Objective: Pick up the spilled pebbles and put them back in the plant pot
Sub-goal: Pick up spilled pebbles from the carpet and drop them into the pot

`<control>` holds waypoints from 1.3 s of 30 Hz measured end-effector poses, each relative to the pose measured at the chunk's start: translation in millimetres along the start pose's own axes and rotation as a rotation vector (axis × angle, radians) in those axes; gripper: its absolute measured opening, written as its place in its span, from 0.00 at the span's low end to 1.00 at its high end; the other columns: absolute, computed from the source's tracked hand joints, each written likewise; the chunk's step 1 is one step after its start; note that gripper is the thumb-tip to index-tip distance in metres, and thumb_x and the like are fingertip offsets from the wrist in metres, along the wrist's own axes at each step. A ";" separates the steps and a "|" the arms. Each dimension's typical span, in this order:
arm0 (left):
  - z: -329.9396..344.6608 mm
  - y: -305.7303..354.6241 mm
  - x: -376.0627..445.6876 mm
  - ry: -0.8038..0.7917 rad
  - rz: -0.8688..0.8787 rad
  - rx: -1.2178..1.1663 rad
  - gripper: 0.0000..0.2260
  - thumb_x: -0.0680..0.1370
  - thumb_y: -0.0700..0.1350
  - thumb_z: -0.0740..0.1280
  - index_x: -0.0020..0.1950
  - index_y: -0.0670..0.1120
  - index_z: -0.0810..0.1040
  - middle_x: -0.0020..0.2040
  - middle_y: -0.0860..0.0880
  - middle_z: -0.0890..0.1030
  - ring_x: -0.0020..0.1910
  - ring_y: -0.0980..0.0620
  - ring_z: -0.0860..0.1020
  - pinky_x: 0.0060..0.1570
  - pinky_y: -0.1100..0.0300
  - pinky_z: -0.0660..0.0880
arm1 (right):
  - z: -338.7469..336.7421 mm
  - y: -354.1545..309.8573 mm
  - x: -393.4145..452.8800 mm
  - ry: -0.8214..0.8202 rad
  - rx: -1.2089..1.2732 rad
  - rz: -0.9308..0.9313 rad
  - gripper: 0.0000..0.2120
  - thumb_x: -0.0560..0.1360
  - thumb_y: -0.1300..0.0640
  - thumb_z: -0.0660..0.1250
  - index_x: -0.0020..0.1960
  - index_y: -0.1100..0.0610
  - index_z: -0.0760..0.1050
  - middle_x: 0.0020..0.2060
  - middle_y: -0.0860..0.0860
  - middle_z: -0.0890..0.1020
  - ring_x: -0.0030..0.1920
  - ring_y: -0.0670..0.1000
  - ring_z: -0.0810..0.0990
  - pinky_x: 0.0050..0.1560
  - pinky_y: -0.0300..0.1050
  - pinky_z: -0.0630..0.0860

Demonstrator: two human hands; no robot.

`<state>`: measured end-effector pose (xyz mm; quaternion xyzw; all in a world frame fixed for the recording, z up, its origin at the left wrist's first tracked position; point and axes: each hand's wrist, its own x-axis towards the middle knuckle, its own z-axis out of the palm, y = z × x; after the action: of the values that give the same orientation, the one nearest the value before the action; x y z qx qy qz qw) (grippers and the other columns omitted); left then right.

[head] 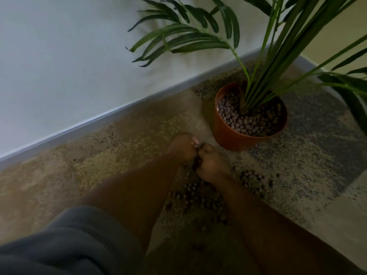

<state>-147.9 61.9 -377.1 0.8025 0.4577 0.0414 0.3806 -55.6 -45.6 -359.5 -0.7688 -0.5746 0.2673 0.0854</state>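
An orange plant pot [230,138] stands on the carpet near the wall, filled with brown pebbles [250,120] around a palm's green stems. Spilled pebbles [198,197] lie scattered on the carpet below my hands, with another small heap [256,180] to the right. My left hand [181,148] and my right hand [211,163] are cupped together just left of and below the pot, and dark pebbles [196,162] show in the gap between them. The frame is dim and blurred.
A white wall and grey skirting board [111,116] run diagonally behind the pot. Palm fronds [190,38] hang over the pot and the right side. The patterned carpet [123,139] stretches left. My grey sleeve [65,241] fills the lower left.
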 end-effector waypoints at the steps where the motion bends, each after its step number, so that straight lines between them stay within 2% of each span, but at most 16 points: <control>1: -2.8 -2.4 -8.0 -0.025 -0.003 0.002 0.06 0.71 0.41 0.68 0.45 0.50 0.81 0.51 0.49 0.83 0.51 0.52 0.79 0.50 0.64 0.72 | 1.0 -2.1 -0.9 -0.026 0.003 0.004 0.23 0.74 0.55 0.65 0.69 0.55 0.72 0.63 0.55 0.71 0.64 0.57 0.70 0.65 0.50 0.70; 5: -12.5 -3.1 -45.9 -0.194 0.050 0.178 0.03 0.73 0.44 0.66 0.40 0.46 0.79 0.45 0.45 0.81 0.46 0.49 0.78 0.49 0.57 0.72 | 7.0 -10.8 -13.3 -0.161 0.009 0.003 0.20 0.74 0.55 0.63 0.65 0.54 0.75 0.62 0.54 0.70 0.64 0.57 0.69 0.66 0.51 0.69; 7: -13.9 -5.5 -64.2 -0.252 0.027 0.249 0.06 0.75 0.44 0.63 0.39 0.46 0.76 0.46 0.41 0.81 0.48 0.46 0.78 0.52 0.54 0.74 | 10.5 -14.8 -22.4 -0.206 0.028 -0.021 0.16 0.74 0.54 0.64 0.60 0.53 0.77 0.59 0.54 0.70 0.62 0.58 0.71 0.63 0.50 0.71; 10: -16.7 -6.8 -84.7 -0.328 0.022 0.293 0.10 0.75 0.48 0.65 0.37 0.44 0.75 0.43 0.40 0.80 0.43 0.45 0.78 0.50 0.49 0.76 | 10.3 -20.3 -32.2 -0.283 -0.024 -0.061 0.10 0.71 0.44 0.69 0.51 0.43 0.77 0.58 0.53 0.68 0.62 0.58 0.69 0.63 0.51 0.70; 13: -22.1 2.2 -102.5 -0.405 0.076 0.337 0.12 0.74 0.51 0.67 0.33 0.48 0.72 0.35 0.46 0.76 0.38 0.47 0.75 0.42 0.52 0.75 | 6.4 -23.8 -43.5 -0.346 -0.019 -0.016 0.30 0.64 0.41 0.77 0.64 0.46 0.75 0.68 0.53 0.63 0.69 0.58 0.65 0.69 0.53 0.67; 15: -22.2 5.9 -110.7 -0.499 0.063 0.287 0.05 0.71 0.45 0.72 0.41 0.45 0.79 0.42 0.44 0.81 0.44 0.44 0.80 0.41 0.56 0.74 | 9.0 -24.1 -52.2 -0.309 -0.022 0.005 0.39 0.62 0.45 0.80 0.70 0.50 0.70 0.72 0.54 0.63 0.70 0.59 0.66 0.69 0.51 0.68; 16: -20.8 5.8 -114.7 -0.545 0.023 0.281 0.11 0.70 0.43 0.75 0.49 0.43 0.80 0.50 0.41 0.82 0.49 0.44 0.81 0.42 0.57 0.75 | 11.4 -24.0 -55.7 -0.294 -0.025 0.011 0.41 0.62 0.48 0.80 0.71 0.51 0.68 0.74 0.55 0.63 0.71 0.59 0.66 0.68 0.51 0.68; 18: -15.2 3.3 -124.4 -0.562 -0.038 0.364 0.29 0.66 0.44 0.79 0.64 0.41 0.73 0.64 0.40 0.74 0.59 0.43 0.78 0.46 0.56 0.76 | 15.7 -24.1 -62.8 -0.298 -0.005 0.025 0.42 0.64 0.54 0.80 0.74 0.52 0.66 0.76 0.53 0.59 0.74 0.59 0.62 0.70 0.50 0.65; 19: -11.5 0.6 -129.2 -0.502 -0.042 0.413 0.36 0.65 0.45 0.79 0.69 0.41 0.67 0.69 0.41 0.68 0.64 0.42 0.73 0.52 0.53 0.76 | 17.8 -25.0 -65.7 -0.296 -0.009 0.016 0.39 0.65 0.55 0.79 0.73 0.52 0.68 0.77 0.53 0.58 0.74 0.59 0.62 0.70 0.50 0.64; 21: -6.2 -3.1 -139.1 -0.390 -0.028 0.466 0.41 0.65 0.47 0.80 0.72 0.43 0.62 0.72 0.43 0.61 0.69 0.41 0.65 0.61 0.47 0.70 | 21.4 -27.2 -70.6 -0.272 -0.022 -0.017 0.29 0.68 0.57 0.77 0.68 0.52 0.73 0.75 0.53 0.61 0.71 0.58 0.66 0.68 0.48 0.66; 23: -2.8 -6.1 -145.5 -0.340 -0.005 0.483 0.38 0.67 0.49 0.79 0.71 0.44 0.65 0.71 0.43 0.64 0.69 0.41 0.66 0.65 0.47 0.68 | 25.0 -29.5 -75.8 -0.242 -0.022 -0.031 0.21 0.71 0.59 0.74 0.62 0.53 0.77 0.71 0.54 0.65 0.66 0.58 0.70 0.63 0.45 0.69; 26: -0.7 -10.5 -149.6 -0.335 0.011 0.469 0.22 0.73 0.47 0.72 0.65 0.43 0.73 0.65 0.43 0.74 0.64 0.44 0.72 0.62 0.52 0.70 | 28.9 -28.6 -81.4 -0.165 -0.002 -0.043 0.12 0.73 0.60 0.70 0.57 0.54 0.79 0.63 0.56 0.71 0.60 0.57 0.74 0.60 0.43 0.71; 30: -0.5 -17.4 -154.2 -0.292 -0.095 0.316 0.15 0.73 0.41 0.71 0.59 0.46 0.77 0.60 0.45 0.78 0.57 0.47 0.77 0.48 0.60 0.73 | 27.1 -25.7 -84.1 -0.086 0.099 0.021 0.12 0.74 0.63 0.67 0.57 0.55 0.81 0.61 0.56 0.78 0.59 0.55 0.78 0.59 0.41 0.73; 32: -0.8 -17.3 -155.5 -0.243 -0.129 0.227 0.13 0.73 0.41 0.69 0.57 0.48 0.78 0.59 0.46 0.78 0.56 0.48 0.78 0.46 0.61 0.73 | 26.0 -24.5 -83.9 -0.073 0.117 0.051 0.13 0.74 0.64 0.67 0.57 0.55 0.82 0.60 0.54 0.81 0.59 0.54 0.79 0.59 0.40 0.74; 36: 2.8 -15.5 -155.7 -0.191 -0.151 0.193 0.07 0.73 0.43 0.68 0.51 0.51 0.79 0.55 0.48 0.80 0.53 0.49 0.79 0.46 0.61 0.74 | 29.4 -24.0 -85.6 -0.104 0.035 0.026 0.15 0.76 0.59 0.69 0.62 0.52 0.79 0.65 0.54 0.73 0.65 0.54 0.73 0.66 0.45 0.70; 39: 5.5 -16.1 -156.1 -0.175 -0.172 0.197 0.06 0.73 0.44 0.68 0.47 0.54 0.76 0.54 0.50 0.79 0.53 0.50 0.78 0.46 0.60 0.73 | 31.8 -26.1 -86.0 -0.100 0.016 0.006 0.13 0.76 0.58 0.68 0.60 0.51 0.80 0.64 0.54 0.73 0.63 0.54 0.73 0.65 0.45 0.71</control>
<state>-247.0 -56.1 -347.4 0.7945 0.4914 -0.1067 0.3406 -110.5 -122.6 -348.0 -0.7556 -0.5736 0.3101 0.0620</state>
